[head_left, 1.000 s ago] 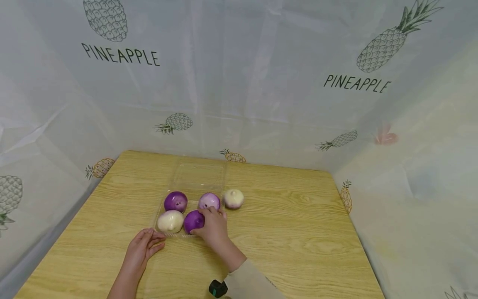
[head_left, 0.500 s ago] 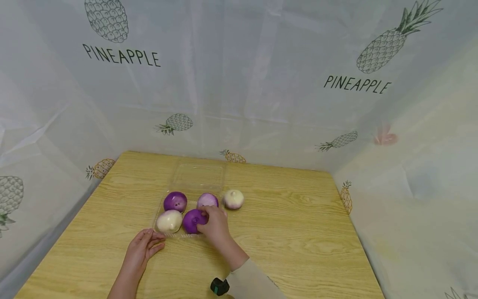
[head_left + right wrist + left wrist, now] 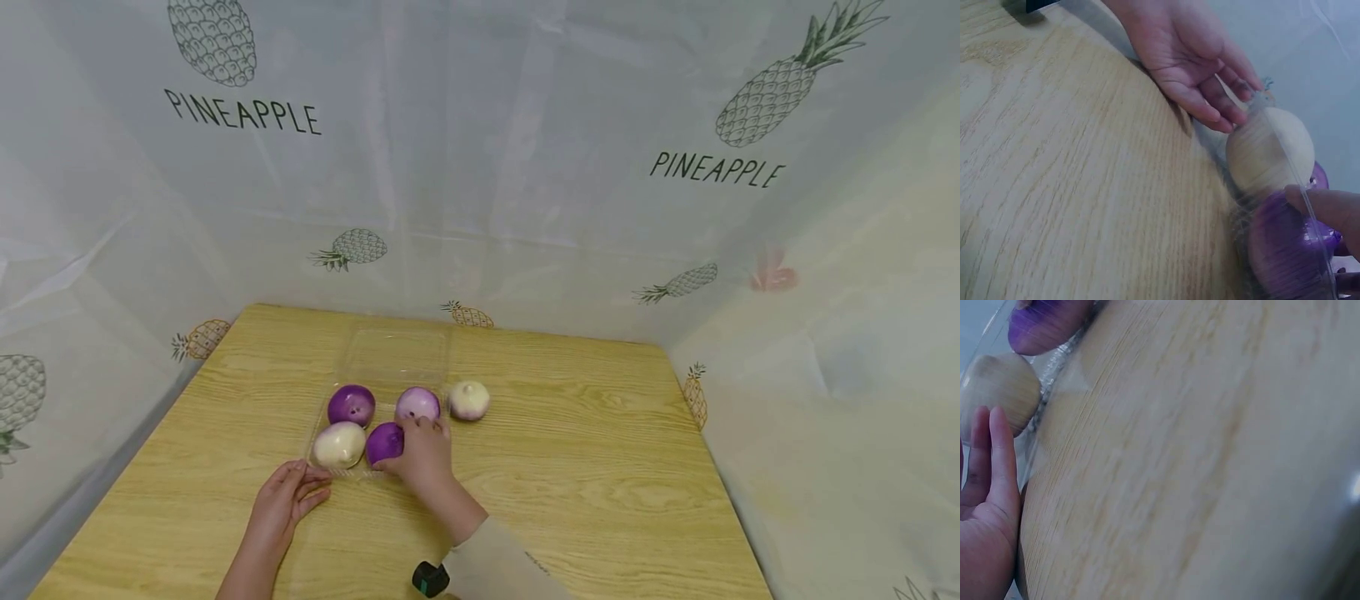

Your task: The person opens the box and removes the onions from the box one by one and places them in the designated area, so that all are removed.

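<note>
A clear plastic clamshell box (image 3: 397, 403) lies on the table with its lid (image 3: 396, 354) folded back. It holds a purple onion (image 3: 352, 406) at back left, a paler purple onion (image 3: 417, 403) at back right, a white onion (image 3: 340, 446) at front left and a deep purple onion (image 3: 385, 443) at front right. My right hand (image 3: 427, 458) grips the deep purple onion, thumb in front and fingers behind. My left hand (image 3: 281, 500) rests its fairly straight fingers against the box's front left corner; in the left wrist view these fingers (image 3: 1001, 450) reach beside the white onion.
A white onion with a purplish base (image 3: 469, 401) stands on the wooden table (image 3: 570, 467), just right of the box. Sheeting printed with pineapples (image 3: 480, 167) hangs behind the table and along both sides. A black device (image 3: 431, 578) sits at my right sleeve.
My right hand has shifted its fingers and thumb over the deep purple onion, drawing back right, then reaching further round its front. My left hand stays at the corner.
</note>
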Demonstrator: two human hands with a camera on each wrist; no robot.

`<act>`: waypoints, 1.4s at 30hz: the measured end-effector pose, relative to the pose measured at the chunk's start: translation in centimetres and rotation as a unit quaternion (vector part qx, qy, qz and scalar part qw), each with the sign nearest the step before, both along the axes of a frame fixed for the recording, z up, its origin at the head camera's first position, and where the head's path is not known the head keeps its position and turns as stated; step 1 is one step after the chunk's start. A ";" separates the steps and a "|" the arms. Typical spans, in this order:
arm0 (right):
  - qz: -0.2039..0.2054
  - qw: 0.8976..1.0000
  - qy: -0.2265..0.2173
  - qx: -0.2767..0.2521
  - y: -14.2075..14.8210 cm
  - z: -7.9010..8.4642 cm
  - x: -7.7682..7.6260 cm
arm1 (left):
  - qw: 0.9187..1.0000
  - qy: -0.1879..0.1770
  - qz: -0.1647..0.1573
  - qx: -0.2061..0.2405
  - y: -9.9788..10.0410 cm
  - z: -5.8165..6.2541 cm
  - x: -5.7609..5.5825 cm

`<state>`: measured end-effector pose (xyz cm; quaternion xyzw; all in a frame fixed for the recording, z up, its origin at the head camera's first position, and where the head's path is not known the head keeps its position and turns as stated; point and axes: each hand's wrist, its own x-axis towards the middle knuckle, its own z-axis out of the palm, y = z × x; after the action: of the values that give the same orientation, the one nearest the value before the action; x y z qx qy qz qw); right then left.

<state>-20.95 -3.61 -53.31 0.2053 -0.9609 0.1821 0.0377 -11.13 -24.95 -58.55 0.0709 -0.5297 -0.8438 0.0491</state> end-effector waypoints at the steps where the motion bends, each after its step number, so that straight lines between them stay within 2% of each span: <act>1: -0.004 1.000 0.002 -0.001 -0.1 -0.1 0.0 | 1.000 0.001 -0.001 0.001 0.0 0.0 0.0; 12: -0.008 0.997 -0.009 -0.070 0.4 0.2 0.1 | 1.000 -0.002 -0.004 -0.003 0.2 -0.1 -0.3; 18: 0.002 0.990 -0.046 -0.130 1.1 1.1 0.1 | 1.000 0.001 -0.006 0.002 0.2 -0.1 -0.4; 24: 0.012 0.972 -0.089 -0.217 2.1 2.0 0.1 | 1.000 0.004 -0.005 0.015 0.3 0.0 -0.3; 29: 0.010 0.952 -0.099 -0.290 3.4 2.7 0.0 | 1.000 0.007 -0.002 0.028 0.3 0.0 -0.2; 32: 0.003 0.928 -0.110 -0.357 4.3 3.1 -0.1 | 0.999 0.010 -0.001 0.034 0.3 -0.1 -0.1; 35: 0.009 0.912 -0.107 -0.397 5.1 3.1 -0.4 | 0.999 0.008 0.001 0.034 0.3 -0.1 0.0; 37: 0.020 0.909 -0.098 -0.404 5.5 2.9 -0.6 | 0.999 0.009 0.002 0.036 0.3 -0.2 0.0; 42: 0.037 0.921 -0.104 -0.375 5.4 2.4 -0.8 | 0.999 0.016 0.000 0.042 0.1 -0.3 0.0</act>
<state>-21.77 1.79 -50.87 0.1914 -0.8126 0.5505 0.0047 -11.13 -24.82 -58.88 0.0598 -0.4929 -0.8663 0.0545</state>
